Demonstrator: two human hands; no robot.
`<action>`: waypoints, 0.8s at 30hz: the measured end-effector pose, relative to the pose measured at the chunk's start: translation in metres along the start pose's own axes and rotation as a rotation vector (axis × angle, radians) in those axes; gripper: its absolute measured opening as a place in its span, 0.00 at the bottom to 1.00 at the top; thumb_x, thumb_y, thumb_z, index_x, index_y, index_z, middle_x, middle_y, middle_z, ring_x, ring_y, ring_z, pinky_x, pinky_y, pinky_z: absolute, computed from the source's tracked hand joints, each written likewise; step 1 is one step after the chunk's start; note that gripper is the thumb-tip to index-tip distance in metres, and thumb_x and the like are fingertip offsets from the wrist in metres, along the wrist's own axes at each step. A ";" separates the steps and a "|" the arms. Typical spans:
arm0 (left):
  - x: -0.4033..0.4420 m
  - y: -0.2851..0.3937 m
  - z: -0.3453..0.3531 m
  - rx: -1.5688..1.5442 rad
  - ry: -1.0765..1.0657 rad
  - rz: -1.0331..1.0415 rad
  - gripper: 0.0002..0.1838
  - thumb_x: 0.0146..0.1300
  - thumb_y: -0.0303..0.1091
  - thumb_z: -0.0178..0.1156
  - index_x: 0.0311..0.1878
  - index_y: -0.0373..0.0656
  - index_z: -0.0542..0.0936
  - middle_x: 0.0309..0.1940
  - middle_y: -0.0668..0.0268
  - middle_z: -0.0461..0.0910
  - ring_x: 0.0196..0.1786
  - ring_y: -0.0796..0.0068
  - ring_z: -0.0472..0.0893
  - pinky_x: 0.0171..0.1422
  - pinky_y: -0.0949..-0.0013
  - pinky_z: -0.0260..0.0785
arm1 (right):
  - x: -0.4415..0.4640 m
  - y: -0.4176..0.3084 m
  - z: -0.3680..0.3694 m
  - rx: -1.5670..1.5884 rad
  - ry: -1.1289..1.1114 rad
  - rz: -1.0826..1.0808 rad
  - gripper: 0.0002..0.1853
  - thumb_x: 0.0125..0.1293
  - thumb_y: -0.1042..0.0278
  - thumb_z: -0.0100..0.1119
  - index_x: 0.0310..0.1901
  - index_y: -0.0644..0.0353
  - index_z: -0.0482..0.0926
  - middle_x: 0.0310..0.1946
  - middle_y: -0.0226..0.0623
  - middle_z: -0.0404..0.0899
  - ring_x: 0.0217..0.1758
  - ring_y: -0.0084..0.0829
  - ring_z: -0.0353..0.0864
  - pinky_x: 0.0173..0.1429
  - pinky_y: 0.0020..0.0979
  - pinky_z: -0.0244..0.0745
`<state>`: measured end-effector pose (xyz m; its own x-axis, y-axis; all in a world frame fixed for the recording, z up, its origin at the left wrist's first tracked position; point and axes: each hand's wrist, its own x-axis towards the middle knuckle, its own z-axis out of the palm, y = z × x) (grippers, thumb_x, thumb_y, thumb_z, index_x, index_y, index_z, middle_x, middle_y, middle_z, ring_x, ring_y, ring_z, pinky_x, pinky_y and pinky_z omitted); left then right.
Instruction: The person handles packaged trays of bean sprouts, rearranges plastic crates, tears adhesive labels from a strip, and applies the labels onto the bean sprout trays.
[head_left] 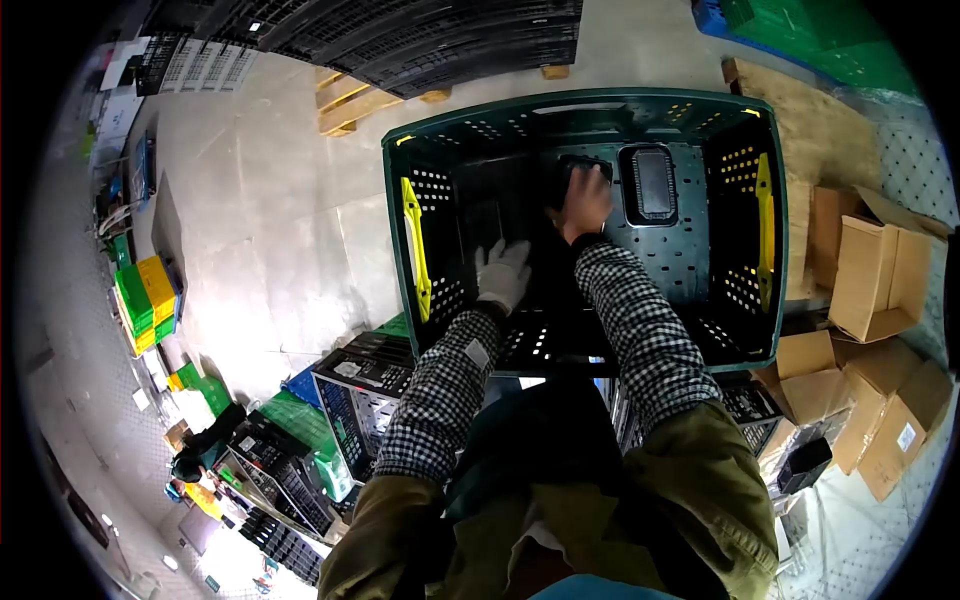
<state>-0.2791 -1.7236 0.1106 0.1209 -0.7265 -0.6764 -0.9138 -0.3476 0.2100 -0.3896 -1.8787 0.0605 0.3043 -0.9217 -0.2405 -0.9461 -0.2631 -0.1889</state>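
Fingers of the right hand [585, 208] are laid over a black tray [570, 168] inside a dark green crate [590, 97]; whether they are closed on its edge cannot be told. Fingers of the gloved left hand [503, 275] are extended and slightly parted, held over the crate's shadowed left half; contact there cannot be judged. A second black tray [654, 184] with a ribbed rim is seated just right of the right hand. A yellow handle [416, 250] is fitted at the crate's left end, another at its right. A pale patch [477, 353] is noted on the left checked sleeve [440, 395]. On a cardboard box [895, 448] at lower right, a white label [906, 436] is carried, its print too small to be read.
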 end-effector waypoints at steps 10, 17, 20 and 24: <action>0.011 -0.032 -0.001 -0.570 0.049 -0.532 0.52 0.57 0.43 0.67 0.75 0.50 0.42 0.72 0.46 0.50 0.71 0.49 0.60 0.71 0.58 0.61 | -0.015 0.032 -0.006 -0.101 -0.040 -0.168 0.30 0.60 0.61 0.56 0.65 0.56 0.64 0.67 0.46 0.58 0.67 0.48 0.61 0.62 0.52 0.65; 0.047 -0.061 0.078 -0.641 0.468 -0.172 0.56 0.53 0.49 0.68 0.75 0.49 0.41 0.69 0.50 0.60 0.72 0.51 0.55 0.69 0.55 0.60 | -0.098 0.001 -0.114 0.319 -0.232 -0.228 0.25 0.59 0.56 0.59 0.56 0.58 0.71 0.51 0.44 0.73 0.51 0.46 0.76 0.48 0.44 0.77; 0.046 -0.046 0.049 -1.103 0.218 -0.394 0.59 0.46 0.44 0.74 0.74 0.50 0.44 0.64 0.49 0.64 0.63 0.54 0.66 0.63 0.56 0.67 | -0.158 -0.002 -0.146 0.461 0.098 -0.241 0.22 0.59 0.58 0.59 0.54 0.57 0.73 0.49 0.40 0.75 0.47 0.41 0.79 0.43 0.40 0.78; 0.056 -0.056 0.047 -1.125 0.254 -0.528 0.64 0.38 0.50 0.79 0.74 0.44 0.48 0.64 0.47 0.65 0.60 0.54 0.73 0.61 0.57 0.70 | -0.276 0.021 -0.166 0.762 0.202 -0.082 0.19 0.59 0.67 0.58 0.51 0.62 0.74 0.46 0.42 0.74 0.45 0.44 0.78 0.44 0.39 0.77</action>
<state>-0.2394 -1.7169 0.0281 0.5532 -0.3956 -0.7331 0.0864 -0.8480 0.5229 -0.5117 -1.6773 0.2813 0.2744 -0.9610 -0.0339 -0.5631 -0.1320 -0.8158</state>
